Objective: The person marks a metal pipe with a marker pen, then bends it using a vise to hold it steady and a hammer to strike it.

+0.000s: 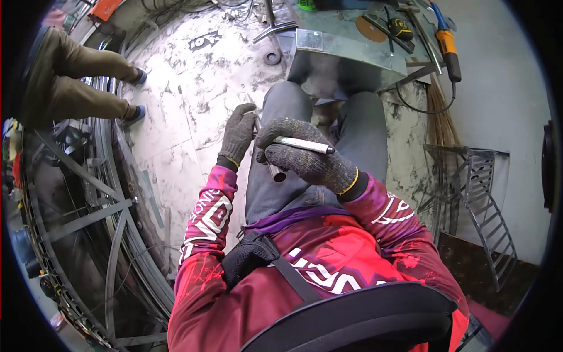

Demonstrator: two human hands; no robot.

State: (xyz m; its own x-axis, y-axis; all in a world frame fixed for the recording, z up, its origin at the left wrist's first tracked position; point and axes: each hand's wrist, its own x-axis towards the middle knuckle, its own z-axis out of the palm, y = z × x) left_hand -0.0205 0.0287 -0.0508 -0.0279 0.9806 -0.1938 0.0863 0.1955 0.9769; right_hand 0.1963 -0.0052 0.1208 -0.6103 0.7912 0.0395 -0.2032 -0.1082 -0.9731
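A dark grey knit glove covers my left hand (238,134), whose fingers curl around the far end of a thin metal tube (277,172). The tube lies over my left thigh, its round open end toward me. My gloved right hand (305,154) is closed over the tube's middle and hides part of it. Between the fingers of that same hand sits a white marker (302,144) with a dark tip, pointing to the right.
Ahead stands a metal-topped bench (352,56) with a tape measure (401,28) and an orange-and-blue power tool (448,50). A person (88,76) stands at the left, near metal frames. A metal rack (484,205) is at the right. A ring (272,57) lies on the floor.
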